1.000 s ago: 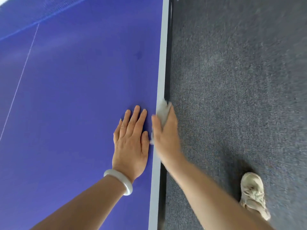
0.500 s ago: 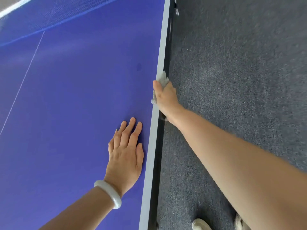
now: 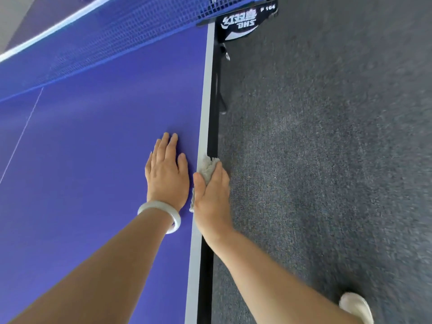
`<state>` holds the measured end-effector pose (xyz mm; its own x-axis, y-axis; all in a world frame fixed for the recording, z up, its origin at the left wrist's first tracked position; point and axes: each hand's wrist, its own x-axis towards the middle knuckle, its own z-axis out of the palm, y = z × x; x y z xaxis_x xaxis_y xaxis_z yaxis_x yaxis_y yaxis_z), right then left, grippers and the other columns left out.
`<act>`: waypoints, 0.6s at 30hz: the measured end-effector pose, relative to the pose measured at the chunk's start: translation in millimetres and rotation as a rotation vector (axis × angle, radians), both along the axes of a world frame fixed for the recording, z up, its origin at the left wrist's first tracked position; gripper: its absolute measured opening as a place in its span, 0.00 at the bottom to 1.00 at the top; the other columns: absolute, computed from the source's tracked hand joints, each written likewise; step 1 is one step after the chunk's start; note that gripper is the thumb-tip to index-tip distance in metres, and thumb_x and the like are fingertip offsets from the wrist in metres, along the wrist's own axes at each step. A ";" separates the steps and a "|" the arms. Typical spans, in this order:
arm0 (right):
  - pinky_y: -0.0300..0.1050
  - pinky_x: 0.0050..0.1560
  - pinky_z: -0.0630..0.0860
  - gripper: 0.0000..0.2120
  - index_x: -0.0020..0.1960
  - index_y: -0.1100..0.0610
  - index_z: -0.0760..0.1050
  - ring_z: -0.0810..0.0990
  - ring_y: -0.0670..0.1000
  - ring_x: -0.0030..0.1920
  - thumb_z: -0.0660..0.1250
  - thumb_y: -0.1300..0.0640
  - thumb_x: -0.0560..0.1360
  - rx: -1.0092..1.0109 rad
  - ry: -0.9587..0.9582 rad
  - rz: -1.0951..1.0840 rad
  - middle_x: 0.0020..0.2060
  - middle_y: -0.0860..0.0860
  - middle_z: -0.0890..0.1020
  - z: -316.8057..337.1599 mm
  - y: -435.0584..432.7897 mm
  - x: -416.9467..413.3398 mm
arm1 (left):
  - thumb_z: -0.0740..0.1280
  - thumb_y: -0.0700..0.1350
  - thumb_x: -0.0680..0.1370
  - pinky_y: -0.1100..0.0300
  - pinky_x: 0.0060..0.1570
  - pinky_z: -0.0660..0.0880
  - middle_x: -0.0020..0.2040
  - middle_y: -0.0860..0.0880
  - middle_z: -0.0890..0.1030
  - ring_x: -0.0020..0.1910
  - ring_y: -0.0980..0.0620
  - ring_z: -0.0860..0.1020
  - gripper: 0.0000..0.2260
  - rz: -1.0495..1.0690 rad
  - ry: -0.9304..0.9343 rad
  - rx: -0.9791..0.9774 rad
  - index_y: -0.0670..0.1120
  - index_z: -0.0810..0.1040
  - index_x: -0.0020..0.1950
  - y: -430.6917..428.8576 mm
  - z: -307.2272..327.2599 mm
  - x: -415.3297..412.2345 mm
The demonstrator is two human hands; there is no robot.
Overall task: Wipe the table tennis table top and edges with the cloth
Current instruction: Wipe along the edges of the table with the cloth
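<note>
Right hand (image 3: 211, 199): now level with the left hand (image 3: 167, 176), just beside it. Half a second earlier it reached well ahead of it along the edge (image 3: 203, 108). The net (image 3: 105, 36) and its clamp (image 3: 240, 22) have come fully into view ahead.
Cloth (image 3: 207, 168): bunched over the edge under the right palm. One tuft shows past the fingertips and one behind the heel of the hand.
Right grip: thumb lies on the pale band and the fingers fold down over the side, pinching the cloth against the edge. How far the fingers curl under cannot be told.
Left grip: holds nothing. Palm flat on the top (image 3: 93, 148), fingers straight and close together.
Step in hand: judged to be edge wiping, working towards the net.
Risk, cloth loss: the cloth is wadded rather than spread. A fast stroke could roll it out from under the palm and drop it on the carpet (image 3: 327, 160).
Risk, missed strip: a bunched cloth touches only part of the band, so the side face may go unwiped.
Risk, snag: the clamp and a metal fitting (image 3: 226, 54) below it stand on the stroke line. Knuckles or cloth could catch there.
Risk, marks: the bare left palm may leave prints on the top, and the bracelet (image 3: 163, 213) sits low enough to knock it.
Risk, footing: only one shoe (image 3: 356, 306) shows, at the frame's edge. A long reach could shift weight onto the left hand.
</note>
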<state>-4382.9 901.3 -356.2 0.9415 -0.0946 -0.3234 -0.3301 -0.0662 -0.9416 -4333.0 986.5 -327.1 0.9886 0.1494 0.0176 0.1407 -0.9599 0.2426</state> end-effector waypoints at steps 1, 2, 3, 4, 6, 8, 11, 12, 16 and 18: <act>0.43 0.78 0.52 0.31 0.81 0.58 0.48 0.51 0.49 0.79 0.54 0.48 0.84 -0.032 -0.058 -0.004 0.80 0.52 0.53 -0.3 -0.8 -4.9 | 0.51 0.47 0.85 0.55 0.78 0.47 0.81 0.54 0.55 0.79 0.56 0.50 0.22 -0.002 -0.010 -0.015 0.50 0.57 0.80 -0.3 -0.8 -3.6; 0.40 0.78 0.47 0.30 0.81 0.55 0.45 0.46 0.44 0.80 0.53 0.49 0.84 -0.027 -0.100 -0.004 0.80 0.49 0.50 0.5 0.0 -7.6 | 0.51 0.46 0.85 0.55 0.78 0.47 0.81 0.54 0.55 0.79 0.56 0.50 0.22 -0.007 -0.006 -0.025 0.50 0.57 0.80 0.5 -0.5 -4.0; 0.37 0.78 0.45 0.30 0.80 0.52 0.43 0.42 0.40 0.79 0.52 0.49 0.84 -0.015 -0.140 -0.003 0.80 0.46 0.47 1.4 1.0 -11.0 | 0.51 0.46 0.85 0.55 0.78 0.47 0.81 0.54 0.55 0.79 0.57 0.50 0.22 -0.006 -0.005 -0.031 0.51 0.57 0.80 0.9 -0.8 -4.7; 0.36 0.78 0.44 0.30 0.79 0.51 0.41 0.40 0.37 0.78 0.51 0.48 0.83 0.008 -0.171 0.005 0.80 0.45 0.45 2.2 2.6 -11.6 | 0.51 0.46 0.84 0.54 0.78 0.48 0.81 0.55 0.55 0.79 0.57 0.50 0.22 0.001 -0.004 -0.030 0.51 0.58 0.80 2.3 -1.2 -3.7; 0.40 0.79 0.45 0.30 0.78 0.51 0.39 0.40 0.39 0.78 0.52 0.48 0.83 0.053 -0.205 0.026 0.80 0.47 0.45 0.8 -0.1 -0.3 | 0.52 0.46 0.84 0.53 0.77 0.49 0.81 0.55 0.55 0.79 0.57 0.50 0.23 0.010 -0.001 -0.023 0.52 0.58 0.80 1.8 -1.2 -3.2; 0.51 0.80 0.51 0.32 0.80 0.55 0.42 0.49 0.49 0.80 0.56 0.53 0.83 0.092 -0.181 0.037 0.81 0.54 0.49 -4.8 -4.5 40.9 | 0.52 0.47 0.84 0.54 0.77 0.48 0.81 0.55 0.54 0.79 0.57 0.50 0.23 0.010 0.004 -0.020 0.52 0.57 0.80 1.5 -1.4 -1.5; 0.63 0.75 0.60 0.32 0.81 0.58 0.45 0.64 0.53 0.66 0.59 0.58 0.83 0.216 -0.016 0.059 0.74 0.54 0.62 -4.3 -18.2 125.0 | 0.52 0.47 0.84 0.56 0.77 0.47 0.80 0.56 0.54 0.79 0.57 0.50 0.23 0.007 0.011 0.000 0.52 0.57 0.80 2.1 -2.0 -0.8; 0.64 0.75 0.61 0.31 0.80 0.58 0.47 0.63 0.52 0.62 0.59 0.58 0.83 0.253 0.010 0.048 0.70 0.52 0.64 -1.6 -21.1 143.7 | 0.52 0.47 0.84 0.56 0.77 0.47 0.81 0.55 0.54 0.79 0.57 0.50 0.23 0.010 0.013 0.006 0.52 0.57 0.80 2.5 -1.0 -0.3; 0.52 0.78 0.56 0.34 0.81 0.59 0.46 0.57 0.50 0.78 0.62 0.56 0.82 0.130 -0.032 0.032 0.79 0.54 0.56 -0.1 -13.6 105.1 | 0.50 0.50 0.83 0.57 0.77 0.47 0.81 0.56 0.54 0.79 0.57 0.50 0.24 0.015 0.022 0.013 0.52 0.56 0.80 0.4 0.7 -1.1; 0.44 0.79 0.49 0.35 0.81 0.54 0.42 0.47 0.42 0.79 0.61 0.55 0.82 0.101 -0.072 0.058 0.81 0.48 0.49 0.0 -9.1 46.9 | 0.51 0.49 0.83 0.57 0.77 0.47 0.81 0.56 0.53 0.79 0.58 0.49 0.24 0.022 0.024 0.013 0.52 0.56 0.80 0.5 1.1 -1.6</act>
<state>-4336.0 892.2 -356.2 0.9656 -0.0100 -0.2597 -0.2596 0.0136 -0.9656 -4334.5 987.0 -326.0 0.9853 0.1706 -0.0042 0.1671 -0.9596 0.2262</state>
